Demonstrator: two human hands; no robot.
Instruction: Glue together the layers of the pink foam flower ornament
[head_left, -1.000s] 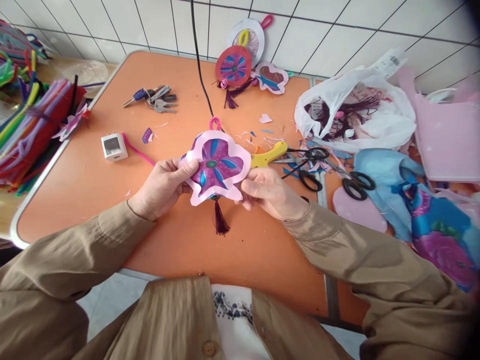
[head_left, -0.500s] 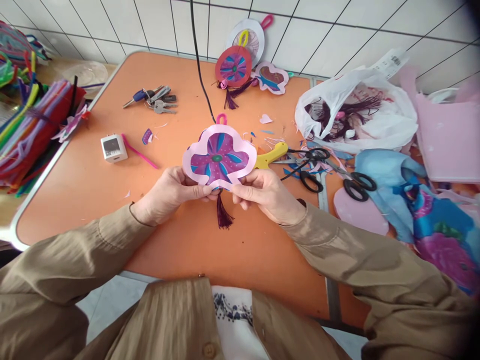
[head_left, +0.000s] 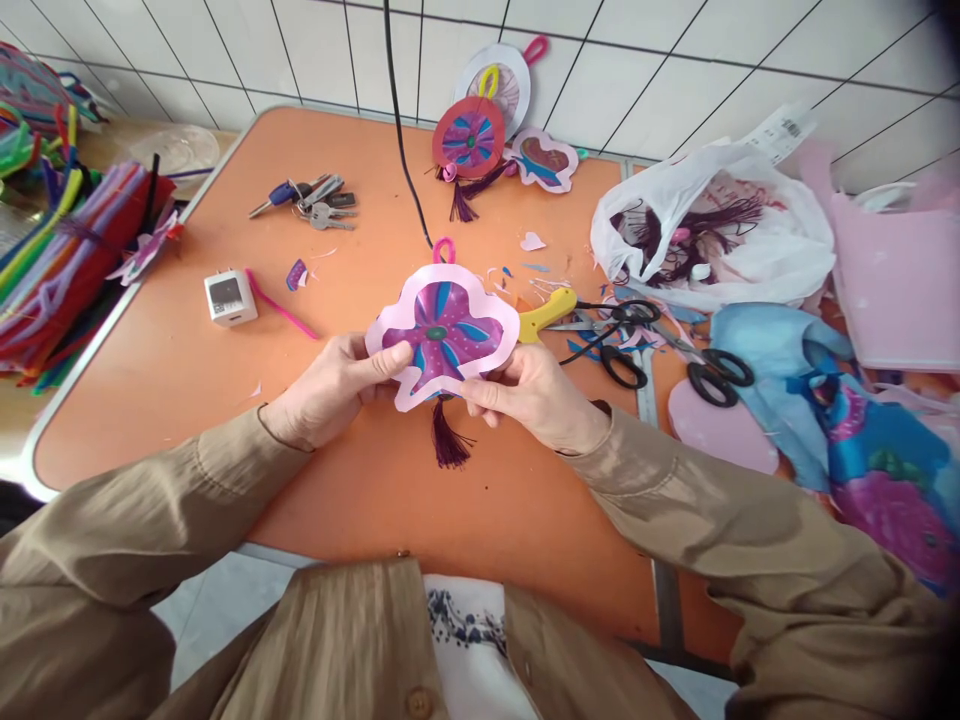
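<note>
Both hands hold a pink flower-shaped paper ornament (head_left: 442,330) over the orange table (head_left: 187,350). It has a purple and blue flower print, a pink loop on top and a dark purple tassel (head_left: 448,440) hanging below. My left hand (head_left: 334,385) pinches its lower left edge. My right hand (head_left: 529,395) pinches its lower right edge, close to the tassel's top.
Yellow-handled tool (head_left: 547,310) and black scissors (head_left: 622,345) lie right of the ornament. Keys (head_left: 311,198), a white charger (head_left: 229,297), finished ornaments (head_left: 480,125), a white plastic bag (head_left: 712,225), pipe cleaners (head_left: 52,250) and printed sheets (head_left: 862,440) surround the area. A black cable (head_left: 401,130) hangs down.
The ornament was turned and tilted between my hands, then lowered slightly. My right hand shifted from its right side to the lower edge near the tassel.
</note>
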